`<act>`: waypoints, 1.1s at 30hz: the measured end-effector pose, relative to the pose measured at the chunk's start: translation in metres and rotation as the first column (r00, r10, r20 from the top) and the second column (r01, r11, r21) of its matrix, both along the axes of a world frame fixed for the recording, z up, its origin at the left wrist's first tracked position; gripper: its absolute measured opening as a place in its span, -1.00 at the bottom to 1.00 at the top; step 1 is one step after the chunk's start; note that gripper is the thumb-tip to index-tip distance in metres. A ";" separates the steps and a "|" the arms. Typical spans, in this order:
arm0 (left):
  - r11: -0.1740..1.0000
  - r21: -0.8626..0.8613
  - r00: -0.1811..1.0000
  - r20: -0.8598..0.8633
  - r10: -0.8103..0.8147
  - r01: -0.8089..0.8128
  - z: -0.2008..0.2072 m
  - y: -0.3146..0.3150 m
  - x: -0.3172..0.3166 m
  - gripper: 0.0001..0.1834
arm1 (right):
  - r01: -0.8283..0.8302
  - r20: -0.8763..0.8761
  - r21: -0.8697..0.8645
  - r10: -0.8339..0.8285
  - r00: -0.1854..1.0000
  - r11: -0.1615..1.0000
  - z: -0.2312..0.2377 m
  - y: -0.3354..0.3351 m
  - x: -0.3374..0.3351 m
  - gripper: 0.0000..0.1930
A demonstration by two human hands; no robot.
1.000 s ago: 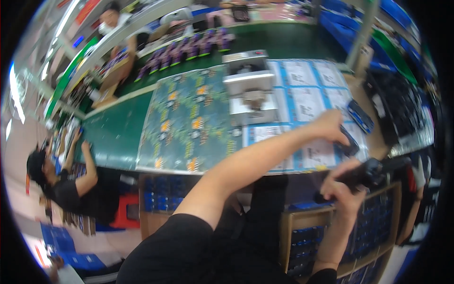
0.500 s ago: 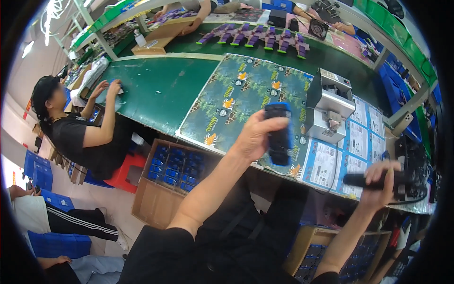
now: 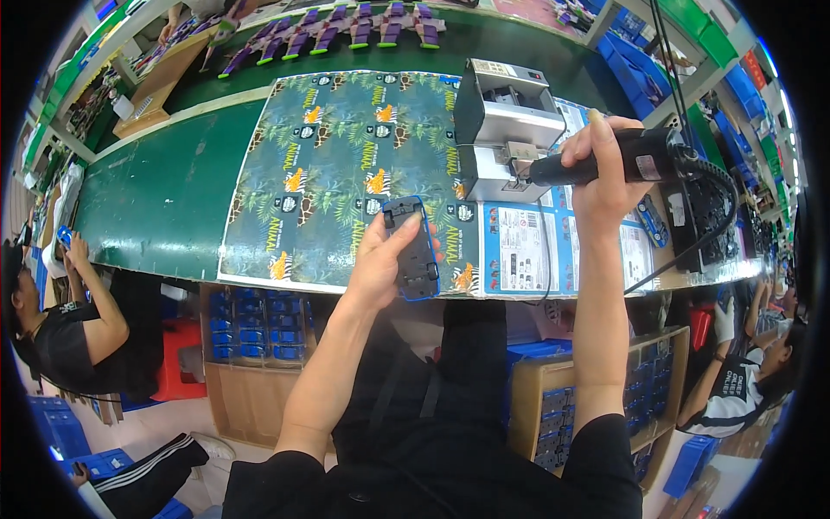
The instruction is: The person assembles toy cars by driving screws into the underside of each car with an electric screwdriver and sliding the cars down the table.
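Note:
My left hand [image 3: 373,264] grips a blue toy car [image 3: 418,259] with its black underside turned up, over the front edge of the bench. In my right hand [image 3: 598,177] is a black electric screwdriver [image 3: 635,157] with a cord, lying almost level and pointing left. Its tip is at the small metal holder on the front of a silver screw feeder [image 3: 510,117]; whether it touches a screw there is too small to tell. Another blue toy car [image 3: 653,221] lies to the right, beside a black tray [image 3: 711,216] of dark parts.
Printed animal-pattern sheets [image 3: 337,156] cover the middle of the green bench [image 3: 173,190]. Purple parts [image 3: 359,30] line the far side. Cartons of blue cars stand below, a left carton [image 3: 246,402] and a right carton [image 3: 527,389]. Co-workers sit at both sides.
My right hand has raised the screwdriver and brought it leftward to the screw feeder. My left hand still holds the car, now lower against the bench edge. The view has swung right.

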State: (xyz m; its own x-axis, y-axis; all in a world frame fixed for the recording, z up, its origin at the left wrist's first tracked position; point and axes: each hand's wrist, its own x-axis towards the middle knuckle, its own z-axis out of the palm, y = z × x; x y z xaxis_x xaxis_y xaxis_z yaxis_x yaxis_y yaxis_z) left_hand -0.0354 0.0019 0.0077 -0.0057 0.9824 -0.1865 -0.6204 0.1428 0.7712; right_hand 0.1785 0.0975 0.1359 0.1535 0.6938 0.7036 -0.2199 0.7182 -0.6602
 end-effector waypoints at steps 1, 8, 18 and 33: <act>1.000 -0.008 1.000 -0.002 -0.005 0.005 0.001 0.001 0.002 -0.72 | -0.018 -0.012 0.041 0.018 1.000 0.999 -0.002 0.004 0.002 -0.87; 0.998 0.041 0.987 -0.155 -0.032 0.039 0.005 0.000 0.008 -0.73 | 0.008 0.040 0.016 -0.009 0.999 1.000 -0.005 0.016 -0.004 -0.87; 0.999 0.048 0.983 -0.182 -0.006 0.015 0.002 -0.002 0.009 -0.74 | 0.058 0.255 -0.095 -0.032 0.966 0.994 0.006 0.030 -0.010 -0.84; 0.993 0.118 0.961 -0.276 0.019 0.014 -0.002 -0.005 0.016 -0.71 | -0.427 -0.159 0.073 0.434 0.887 0.901 -0.013 -0.060 -0.049 -0.90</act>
